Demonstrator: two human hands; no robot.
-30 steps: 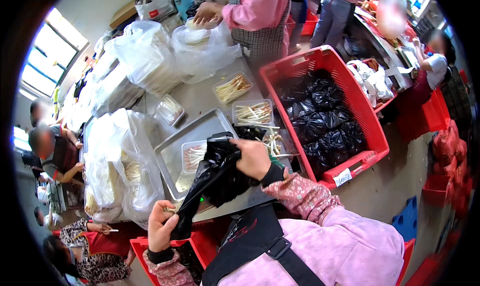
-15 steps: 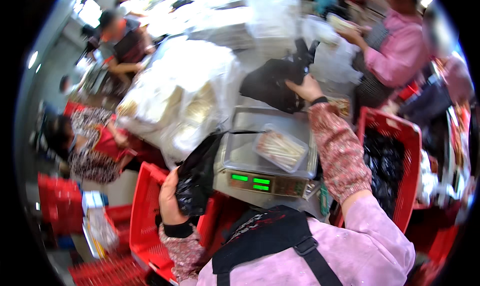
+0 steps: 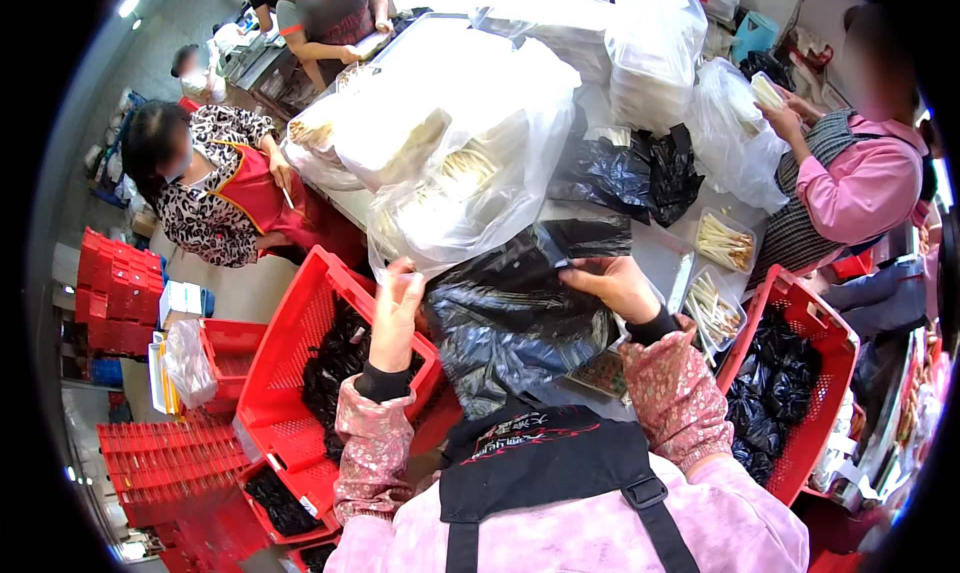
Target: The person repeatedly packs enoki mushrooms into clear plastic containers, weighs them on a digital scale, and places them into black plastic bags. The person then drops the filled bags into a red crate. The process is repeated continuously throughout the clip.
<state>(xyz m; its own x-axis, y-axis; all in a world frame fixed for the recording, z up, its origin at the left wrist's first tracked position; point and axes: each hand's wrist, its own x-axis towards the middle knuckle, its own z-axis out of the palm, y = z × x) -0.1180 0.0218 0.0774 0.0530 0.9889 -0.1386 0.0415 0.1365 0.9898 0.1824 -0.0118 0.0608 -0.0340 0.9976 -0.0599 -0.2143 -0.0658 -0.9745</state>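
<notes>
A crinkled black plastic bag [image 3: 520,318] is spread in front of me, lying over most of the weighing scale. My right hand [image 3: 618,288] pinches its upper right edge between thumb and fingers. Beside the bag's left edge, my left hand [image 3: 397,318] is raised with bent fingers and the thumb apart; I see nothing held in it. More black bags [image 3: 625,178] lie farther back on the table. To the right of the bag are two clear trays of pale, thin stalks, a farther tray [image 3: 725,243] and a nearer tray [image 3: 712,311].
Red crates holding black bundles stand at my left [image 3: 290,403] and right [image 3: 815,373]. Large clear plastic bags [image 3: 470,163] of pale stalks cover the table's left side. Co-workers stand at left, far left and right; the right person [image 3: 850,173] holds a pale pack.
My right hand has come back toward me with a black bag, which now covers the scale. The black bag in my left hand is no longer there. My view has shifted.
</notes>
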